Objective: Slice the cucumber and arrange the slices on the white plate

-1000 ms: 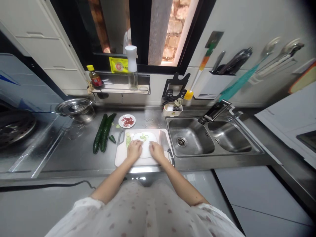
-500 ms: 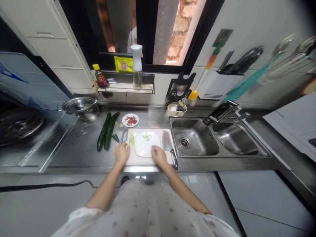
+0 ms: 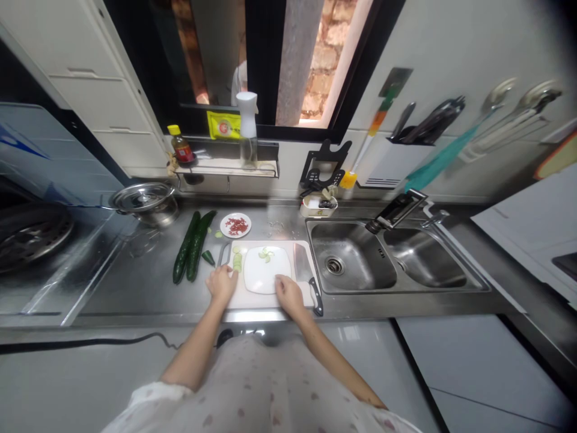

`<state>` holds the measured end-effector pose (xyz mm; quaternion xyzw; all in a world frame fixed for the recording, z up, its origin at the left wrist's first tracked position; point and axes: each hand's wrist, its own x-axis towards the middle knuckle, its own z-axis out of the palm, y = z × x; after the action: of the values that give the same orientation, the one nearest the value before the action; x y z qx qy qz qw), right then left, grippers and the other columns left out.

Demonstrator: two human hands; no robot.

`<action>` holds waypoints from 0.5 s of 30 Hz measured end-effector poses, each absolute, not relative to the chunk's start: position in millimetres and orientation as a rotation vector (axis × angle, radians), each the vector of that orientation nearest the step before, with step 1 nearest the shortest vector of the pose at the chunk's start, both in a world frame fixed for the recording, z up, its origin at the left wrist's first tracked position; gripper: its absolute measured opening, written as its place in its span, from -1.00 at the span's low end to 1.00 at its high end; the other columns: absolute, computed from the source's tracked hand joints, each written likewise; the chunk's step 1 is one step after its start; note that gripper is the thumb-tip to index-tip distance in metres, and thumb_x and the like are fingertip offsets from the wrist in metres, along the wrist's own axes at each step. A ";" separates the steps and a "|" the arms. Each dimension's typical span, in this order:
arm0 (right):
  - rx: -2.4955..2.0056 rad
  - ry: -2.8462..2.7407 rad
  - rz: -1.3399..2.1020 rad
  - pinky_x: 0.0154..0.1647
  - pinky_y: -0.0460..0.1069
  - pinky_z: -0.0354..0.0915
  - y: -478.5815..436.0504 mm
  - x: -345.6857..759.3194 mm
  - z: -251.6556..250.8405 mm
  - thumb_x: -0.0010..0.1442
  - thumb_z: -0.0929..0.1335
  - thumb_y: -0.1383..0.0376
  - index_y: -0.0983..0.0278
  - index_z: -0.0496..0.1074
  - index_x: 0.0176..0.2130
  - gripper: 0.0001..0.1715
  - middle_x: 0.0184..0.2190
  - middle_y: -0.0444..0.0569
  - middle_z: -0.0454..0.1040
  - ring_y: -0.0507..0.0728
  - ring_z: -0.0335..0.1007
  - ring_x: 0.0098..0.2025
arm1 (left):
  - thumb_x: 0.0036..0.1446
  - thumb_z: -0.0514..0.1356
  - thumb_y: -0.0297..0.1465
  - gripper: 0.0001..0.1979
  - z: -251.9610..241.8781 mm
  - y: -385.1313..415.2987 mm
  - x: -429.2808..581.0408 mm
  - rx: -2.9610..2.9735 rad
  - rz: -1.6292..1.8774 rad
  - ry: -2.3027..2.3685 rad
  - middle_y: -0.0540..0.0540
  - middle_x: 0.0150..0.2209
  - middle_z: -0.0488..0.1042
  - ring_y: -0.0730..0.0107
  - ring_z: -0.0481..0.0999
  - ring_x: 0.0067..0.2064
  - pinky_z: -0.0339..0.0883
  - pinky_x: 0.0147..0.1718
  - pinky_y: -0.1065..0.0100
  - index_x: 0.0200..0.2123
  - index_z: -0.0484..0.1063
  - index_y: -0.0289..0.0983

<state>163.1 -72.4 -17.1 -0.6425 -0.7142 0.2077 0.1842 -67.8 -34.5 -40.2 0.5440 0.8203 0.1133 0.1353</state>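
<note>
A white cutting board (image 3: pixel 301 296) lies on the steel counter in front of me. On it sits a white square plate (image 3: pixel 267 278) with a few cucumber slices (image 3: pixel 265 255) near its far edge. More cucumber slices (image 3: pixel 237 260) lie on the board left of the plate. My left hand (image 3: pixel 222 282) rests at the board's left edge with the fingers curled; whether it holds anything is hidden. My right hand (image 3: pixel 289 294) touches the plate's near right corner, its fingers bent. A cleaver (image 3: pixel 305 273) lies on the board's right side.
Two whole cucumbers (image 3: pixel 192 245) lie left of the board, with a small dish of chopped red chilli (image 3: pixel 235 225) behind them. A lidded steel pot (image 3: pixel 145 201) stands at the left. A double sink (image 3: pixel 387 258) fills the right. Utensils hang on the wall.
My left hand has left the plate and gone to the board's left edge. My right hand has slid back to the plate's near corner.
</note>
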 end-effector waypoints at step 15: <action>-1.788 -2.010 0.595 0.09 -0.05 0.22 -75.0 162.5 -19.1 0.30 0.17 0.29 0.28 0.44 0.04 -0.58 0.01 0.04 0.48 0.09 0.38 0.04 | 0.13 0.10 -0.17 -0.71 -37.8 -32.3 -63.0 1.474 0.380 2.376 -0.19 -0.12 0.48 0.01 0.41 -0.06 0.15 -0.07 0.03 -0.19 0.46 -0.19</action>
<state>162.5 -75.0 -19.1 -0.6369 -0.7158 0.2121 0.1922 -63.0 -32.3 -37.8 0.5157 0.8312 0.1331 0.1593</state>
